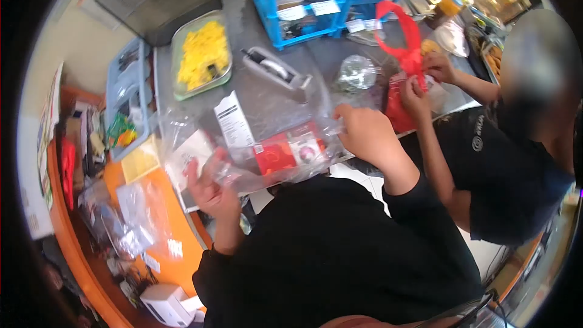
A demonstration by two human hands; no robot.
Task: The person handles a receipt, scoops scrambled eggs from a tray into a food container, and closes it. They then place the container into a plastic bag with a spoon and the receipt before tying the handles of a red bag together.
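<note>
A clear plastic bag lies at the front edge of the metal counter, with a red printed package showing through it. My left hand grips the near left end of the bag, its fingers curled into the film. At the opposite end, my right hand pinches the plastic between thumb and fingers. A white printed receipt rests just behind the bag. Beside my left hand, a white paper packet sits near the counter's corner. Behind these stands a grey tape dispenser.
A tray of yellow food and blue drawers stand at the back. On the right, a co-worker's hands hold a red bag. A blue basket and an orange shelf are on the left.
</note>
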